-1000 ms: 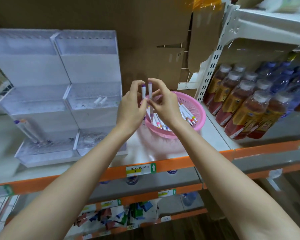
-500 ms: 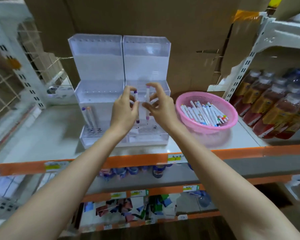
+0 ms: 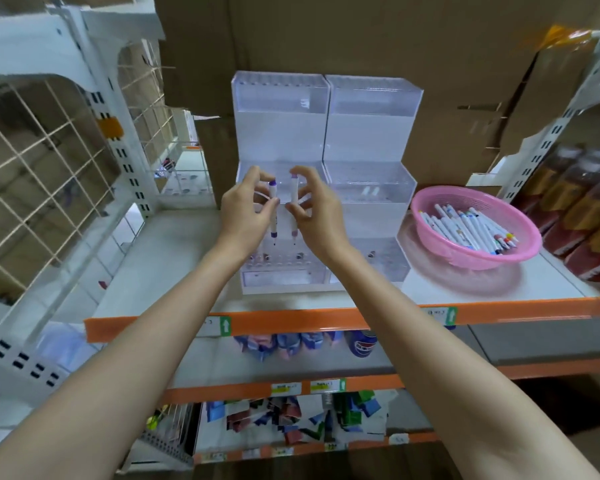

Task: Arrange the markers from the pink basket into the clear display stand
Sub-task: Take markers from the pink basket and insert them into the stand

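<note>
Display stand [image 3: 326, 133] at frame centre, on shelf [image 3: 482, 289]; cardboard [image 3: 361, 36] behind. Basket [image 3: 433, 197] right of stand, just beside, on same shelf; markers [image 3: 465, 230] lying in it. Bottles [image 3: 586, 209] at right edge, beyond basket. Wire grid [image 3: 49, 168] at left. Left hand [image 3: 246, 213], right hand [image 3: 319, 216] side by side before stand's left half; left marker [image 3: 273, 209], right marker [image 3: 294, 202] upright in them, above lowest tier.

Two markers held upright at the clear display stand [image 3: 371, 133]
The left hand [image 3: 246, 209] pinches a purple-capped marker [image 3: 274, 221], the right hand [image 3: 317, 216] a pink-capped marker [image 3: 294, 192], side by side before the stand's left half; the pink basket [image 3: 520, 254] sits to its right.
</note>
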`<action>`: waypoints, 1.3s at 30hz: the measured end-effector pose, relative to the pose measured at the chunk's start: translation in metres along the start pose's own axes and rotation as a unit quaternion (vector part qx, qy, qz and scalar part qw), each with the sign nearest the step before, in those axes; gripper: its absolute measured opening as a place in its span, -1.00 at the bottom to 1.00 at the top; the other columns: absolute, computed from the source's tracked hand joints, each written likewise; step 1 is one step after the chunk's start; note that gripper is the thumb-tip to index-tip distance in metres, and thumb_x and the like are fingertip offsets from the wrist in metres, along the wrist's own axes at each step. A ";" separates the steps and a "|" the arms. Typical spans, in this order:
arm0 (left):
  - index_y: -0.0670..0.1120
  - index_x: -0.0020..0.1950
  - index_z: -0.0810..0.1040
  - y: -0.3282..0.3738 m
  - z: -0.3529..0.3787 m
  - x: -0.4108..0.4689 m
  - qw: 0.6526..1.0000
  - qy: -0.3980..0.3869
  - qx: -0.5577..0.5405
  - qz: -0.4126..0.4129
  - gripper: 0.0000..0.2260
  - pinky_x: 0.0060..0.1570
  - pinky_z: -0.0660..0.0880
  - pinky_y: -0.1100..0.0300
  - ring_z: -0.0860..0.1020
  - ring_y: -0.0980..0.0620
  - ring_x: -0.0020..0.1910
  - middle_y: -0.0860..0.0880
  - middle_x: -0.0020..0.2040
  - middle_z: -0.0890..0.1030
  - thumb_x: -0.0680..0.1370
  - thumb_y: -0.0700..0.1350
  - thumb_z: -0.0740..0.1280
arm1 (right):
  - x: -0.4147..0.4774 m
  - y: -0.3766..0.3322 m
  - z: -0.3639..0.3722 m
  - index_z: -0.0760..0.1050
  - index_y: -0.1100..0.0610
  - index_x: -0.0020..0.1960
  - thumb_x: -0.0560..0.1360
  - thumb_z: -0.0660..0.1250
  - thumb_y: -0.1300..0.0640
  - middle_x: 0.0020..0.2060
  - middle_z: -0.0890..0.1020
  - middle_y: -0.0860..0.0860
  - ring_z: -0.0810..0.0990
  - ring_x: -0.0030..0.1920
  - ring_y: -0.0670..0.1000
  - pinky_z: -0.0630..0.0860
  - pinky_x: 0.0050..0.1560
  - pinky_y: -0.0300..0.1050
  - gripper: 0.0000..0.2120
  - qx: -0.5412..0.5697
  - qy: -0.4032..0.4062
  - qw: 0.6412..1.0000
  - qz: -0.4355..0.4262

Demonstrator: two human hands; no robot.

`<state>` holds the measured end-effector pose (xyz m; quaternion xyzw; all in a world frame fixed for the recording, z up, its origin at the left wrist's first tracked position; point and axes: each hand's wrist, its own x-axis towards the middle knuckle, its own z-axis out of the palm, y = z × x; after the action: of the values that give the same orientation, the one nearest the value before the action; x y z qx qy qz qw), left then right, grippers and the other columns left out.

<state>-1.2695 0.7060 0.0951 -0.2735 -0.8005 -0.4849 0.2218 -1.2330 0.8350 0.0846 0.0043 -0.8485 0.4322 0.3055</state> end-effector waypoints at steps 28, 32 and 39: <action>-0.20 -0.11 0.57 -0.048 -0.003 0.005 0.994 -0.068 0.038 0.080 -0.90 -0.18 0.56 0.03 0.62 -0.04 -0.22 -0.09 -0.21 0.66 0.42 -0.26 0.45 | 0.000 0.012 0.038 0.41 0.13 0.13 0.56 0.27 0.24 -0.22 0.57 0.08 0.56 -0.24 0.11 0.54 -0.20 0.09 -0.84 -0.042 0.047 0.998 0.000; -0.21 -0.15 0.59 -0.050 -0.002 0.003 0.993 -0.069 0.052 0.086 -0.93 -0.21 0.55 0.04 0.60 -0.07 -0.26 -0.11 -0.23 0.64 0.41 -0.28 0.45 | -0.002 0.012 0.038 0.40 0.18 0.08 0.55 0.29 0.26 -0.27 0.58 0.08 0.56 -0.26 0.14 0.54 -0.22 0.12 -0.87 -0.045 0.048 0.998 -0.007; -0.23 -0.21 0.59 -0.053 -0.007 0.006 0.970 -0.119 0.135 0.163 -0.93 -0.30 0.50 0.07 0.56 -0.15 -0.27 -0.13 -0.27 0.61 0.39 -0.29 0.47 | -0.003 0.016 0.038 0.40 0.15 0.05 0.53 0.30 0.25 -0.29 0.61 0.02 0.57 -0.26 0.12 0.54 -0.23 0.11 -0.87 -0.075 0.040 0.996 -0.011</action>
<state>-1.3081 0.6809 0.0671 -0.4235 -0.8238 -0.2941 0.2355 -1.2543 0.8164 0.0548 -0.0267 -0.8657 0.3639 0.3428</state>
